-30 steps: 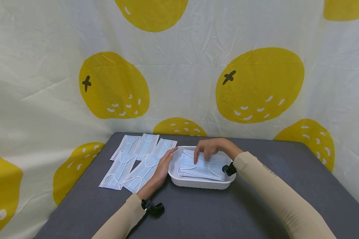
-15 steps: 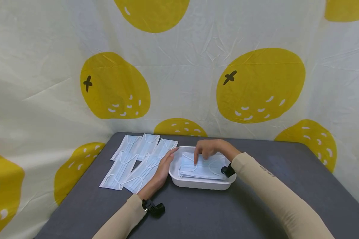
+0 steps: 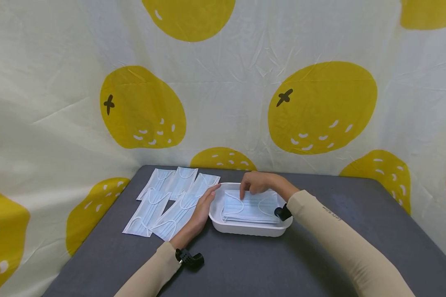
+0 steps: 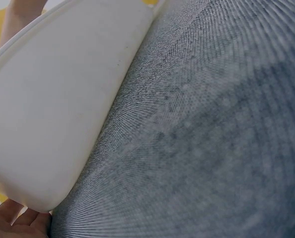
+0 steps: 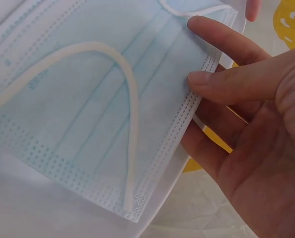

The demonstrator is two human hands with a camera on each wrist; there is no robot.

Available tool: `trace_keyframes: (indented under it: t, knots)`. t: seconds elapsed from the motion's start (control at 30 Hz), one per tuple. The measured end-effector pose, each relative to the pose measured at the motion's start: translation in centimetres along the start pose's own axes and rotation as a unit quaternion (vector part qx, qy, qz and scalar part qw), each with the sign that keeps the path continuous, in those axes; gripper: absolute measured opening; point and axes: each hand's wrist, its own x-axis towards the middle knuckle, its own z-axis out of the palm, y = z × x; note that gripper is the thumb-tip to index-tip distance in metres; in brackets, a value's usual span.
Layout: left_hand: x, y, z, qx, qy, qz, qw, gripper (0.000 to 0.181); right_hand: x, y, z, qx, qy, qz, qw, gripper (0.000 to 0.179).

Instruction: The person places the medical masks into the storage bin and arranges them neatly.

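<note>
A white oval tub (image 3: 252, 228) holds a stack of light blue pleated face masks (image 3: 262, 211) with white ear loops. My left hand (image 3: 200, 212) lies along the tub's left side, fingers extended, the thumb side upward. Its fingertips show past the tub's corner in the left wrist view. Over the stack's far edge, my right hand (image 3: 258, 181) reaches down with its index finger pointing onto the top mask. The right wrist view shows the thumb and index finger of my right hand (image 5: 247, 109) apart at the mask's edge, with other fingertips hidden behind that edge.
Several loose face masks (image 3: 148, 210) lie overlapping left of the tub on the dark grey table (image 3: 245, 268). A pale curtain (image 3: 226, 103) with yellow fruit prints hangs behind the table.
My right hand has shifted slightly away over the stack, its index fingertip drawn back toward the far edge. The left hand and the loose masks stay in place.
</note>
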Motion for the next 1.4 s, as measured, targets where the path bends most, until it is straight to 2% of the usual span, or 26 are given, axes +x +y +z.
trace_keyframes:
  t: [0.27,0.73,0.9,1.03,1.17,1.4]
  knots:
    - [0.1,-0.1,0.0,-0.001,-0.001,0.002,1.0000,0.046,-0.1,-0.3,-0.2,-0.001,-0.002,-0.003,1.0000,0.043]
    - [0.0,0.0,0.1,-0.004,-0.001,0.000,1.0000,0.045,-0.6,-0.3,-0.2,0.026,-0.003,-0.002,0.9997,0.030]
    - [0.0,0.0,0.0,0.000,0.000,-0.002,1.0000,0.046,-1.2,-0.3,-0.1,0.020,-0.007,-0.015,0.9997,0.024]
    - [-0.2,-0.1,0.0,-0.001,-0.004,0.000,1.0000,0.046,-1.7,-0.4,-0.1,0.012,-0.010,-0.034,0.9993,0.026]
    - [-0.2,-0.1,0.0,-0.004,-0.004,0.008,1.0000,0.046,-2.4,-0.1,-0.3,0.017,-0.001,-0.061,0.9980,0.029]
    - [-0.2,-0.2,-0.1,-0.003,-0.006,0.012,0.9999,0.045,-4.4,0.8,-0.8,0.062,0.041,-0.077,0.9942,0.031]
